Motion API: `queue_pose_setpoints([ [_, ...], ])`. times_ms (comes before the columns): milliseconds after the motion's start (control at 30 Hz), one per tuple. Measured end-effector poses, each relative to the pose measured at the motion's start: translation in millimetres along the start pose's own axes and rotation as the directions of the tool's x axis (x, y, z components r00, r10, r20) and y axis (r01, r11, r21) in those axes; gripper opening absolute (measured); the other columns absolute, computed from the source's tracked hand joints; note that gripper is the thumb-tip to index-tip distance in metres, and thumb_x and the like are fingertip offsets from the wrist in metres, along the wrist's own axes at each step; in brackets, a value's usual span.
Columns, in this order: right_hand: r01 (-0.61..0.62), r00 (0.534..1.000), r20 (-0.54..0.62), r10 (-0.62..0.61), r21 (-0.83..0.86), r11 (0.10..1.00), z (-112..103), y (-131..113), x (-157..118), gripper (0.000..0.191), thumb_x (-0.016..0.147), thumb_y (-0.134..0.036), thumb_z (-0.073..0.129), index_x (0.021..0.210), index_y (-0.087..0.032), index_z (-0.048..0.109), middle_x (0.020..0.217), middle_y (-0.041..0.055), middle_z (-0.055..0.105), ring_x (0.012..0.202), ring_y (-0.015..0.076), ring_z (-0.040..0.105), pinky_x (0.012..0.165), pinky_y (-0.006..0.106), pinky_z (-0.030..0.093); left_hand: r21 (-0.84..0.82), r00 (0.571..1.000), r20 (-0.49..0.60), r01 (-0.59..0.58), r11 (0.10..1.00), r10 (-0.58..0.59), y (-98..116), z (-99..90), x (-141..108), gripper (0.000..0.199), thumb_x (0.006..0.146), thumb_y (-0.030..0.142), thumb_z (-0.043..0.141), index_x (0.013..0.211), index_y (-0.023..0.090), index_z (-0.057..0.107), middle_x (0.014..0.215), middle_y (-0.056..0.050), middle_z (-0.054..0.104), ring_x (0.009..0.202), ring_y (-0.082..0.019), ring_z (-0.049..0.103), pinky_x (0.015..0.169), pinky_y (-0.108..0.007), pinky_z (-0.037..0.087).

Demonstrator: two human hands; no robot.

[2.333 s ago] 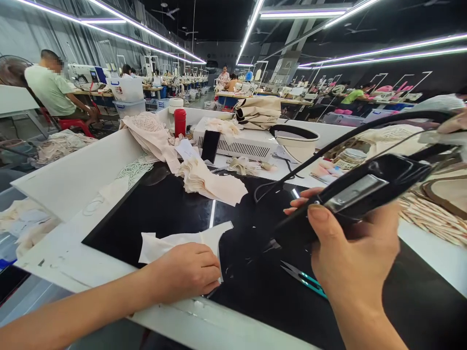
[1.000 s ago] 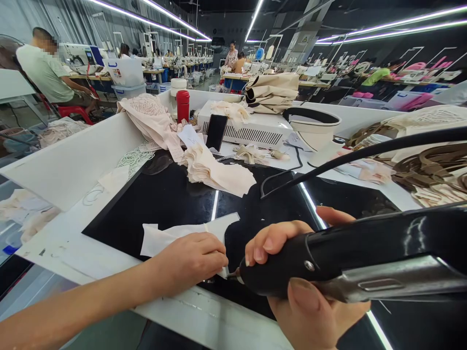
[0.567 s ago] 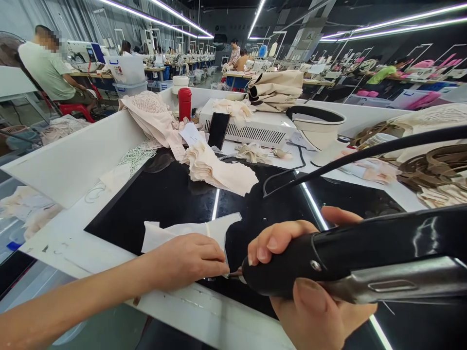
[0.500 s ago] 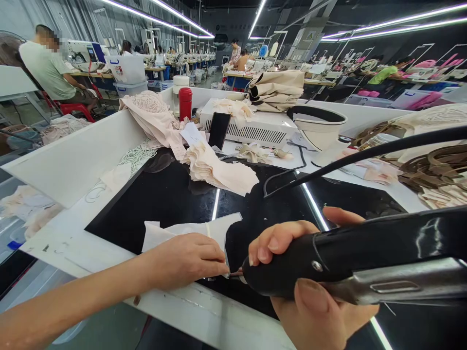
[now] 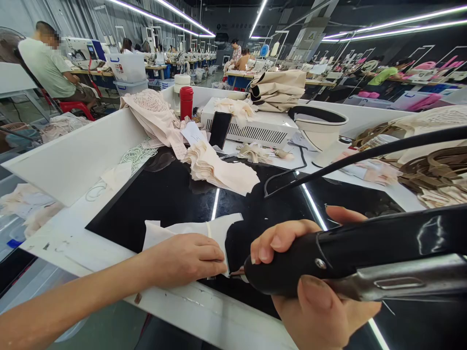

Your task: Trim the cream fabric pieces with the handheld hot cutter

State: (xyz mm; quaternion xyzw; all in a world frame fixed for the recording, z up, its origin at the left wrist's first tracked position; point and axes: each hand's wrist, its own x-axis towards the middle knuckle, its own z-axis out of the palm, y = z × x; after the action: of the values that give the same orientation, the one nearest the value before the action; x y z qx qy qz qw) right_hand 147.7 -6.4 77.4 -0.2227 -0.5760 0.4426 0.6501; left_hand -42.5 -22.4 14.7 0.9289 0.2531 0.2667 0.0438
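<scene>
My right hand (image 5: 314,311) is wrapped around a thick black handheld tool (image 5: 365,248) with a long metal lever along its near side. From its rounded nose a thin metal tip (image 5: 239,273) points left, at the edge of a pale fabric piece (image 5: 189,228). My left hand (image 5: 189,260) lies over that fabric, its fingers pressed together at the near right edge, close to the tip. A narrow cream strip crosses the fabric. Whatever is under my left fingertips is hidden.
Stacked peach fabric pieces (image 5: 222,167) lie on the black work surface (image 5: 124,218). Behind them are a phone (image 5: 220,130), a white vented box (image 5: 255,131) and a red flask (image 5: 186,103). A black cable (image 5: 350,158) arcs across the right, near brown straps (image 5: 438,165). A person (image 5: 49,68) sits far left.
Very little differs. My left fingertips and the tool's nose have drawn slightly apart; the fabric stays in the same place.
</scene>
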Motion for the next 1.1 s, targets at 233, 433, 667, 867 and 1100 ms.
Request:
queue_pose_setpoints([
  [233,0.029,0.999,-0.026,-0.028,0.064,0.998,1.1,2.8,0.5,0.050,0.086,-0.039,0.081,0.127,-0.031,0.054,0.080,-0.0022,0.062,0.058,0.0174,0.058,0.048,0.033,0.052,-0.016,1.000,-0.007,0.010,1.000,-0.011,-0.7,2.7,-0.7,0.028,0.109,0.013,0.042,0.110,0.012,0.070,0.104,-0.009,0.075,0.100,-0.017,0.068,0.097,-0.029,0.054],
  [433,0.030,0.998,-0.056,-0.024,0.118,0.993,1.7,2.9,3.5,0.050,0.082,-0.035,0.084,0.126,-0.030,0.059,0.080,-0.0022,0.066,0.057,0.0159,0.058,0.048,0.031,0.053,-0.021,0.999,-0.047,-0.003,1.000,0.003,-1.9,4.6,-2.2,0.024,0.108,0.012,0.046,0.110,0.011,0.070,0.104,-0.008,0.075,0.099,-0.018,0.069,0.094,-0.030,0.055],
  [667,0.047,0.997,-0.061,-0.040,0.120,0.992,1.7,7.9,3.2,0.052,0.082,-0.036,0.085,0.127,-0.029,0.059,0.080,-0.0018,0.067,0.057,0.0160,0.060,0.047,0.031,0.053,-0.015,1.000,-0.029,0.000,1.000,-0.001,-0.2,4.0,-0.2,0.026,0.108,0.012,0.045,0.111,0.011,0.070,0.104,-0.008,0.075,0.100,-0.018,0.069,0.095,-0.030,0.055],
  [867,0.061,0.997,-0.049,-0.055,0.122,0.991,1.9,9.0,2.2,0.052,0.084,-0.034,0.084,0.128,-0.029,0.059,0.081,-0.0017,0.067,0.058,0.0157,0.061,0.048,0.031,0.055,-0.009,1.000,-0.022,0.006,1.000,-0.006,0.0,3.8,-0.5,0.026,0.109,0.013,0.044,0.111,0.012,0.070,0.105,-0.008,0.075,0.100,-0.019,0.069,0.096,-0.030,0.055],
  [1100,0.053,0.998,-0.046,-0.049,0.081,0.995,1.8,7.7,1.3,0.045,0.088,-0.028,0.078,0.129,-0.030,0.059,0.080,-0.0020,0.067,0.058,0.0157,0.061,0.050,0.032,0.056,-0.017,1.000,-0.013,0.005,1.000,-0.005,-0.2,4.3,-1.0,0.027,0.109,0.013,0.043,0.111,0.012,0.070,0.104,-0.009,0.075,0.100,-0.018,0.069,0.096,-0.031,0.056],
])
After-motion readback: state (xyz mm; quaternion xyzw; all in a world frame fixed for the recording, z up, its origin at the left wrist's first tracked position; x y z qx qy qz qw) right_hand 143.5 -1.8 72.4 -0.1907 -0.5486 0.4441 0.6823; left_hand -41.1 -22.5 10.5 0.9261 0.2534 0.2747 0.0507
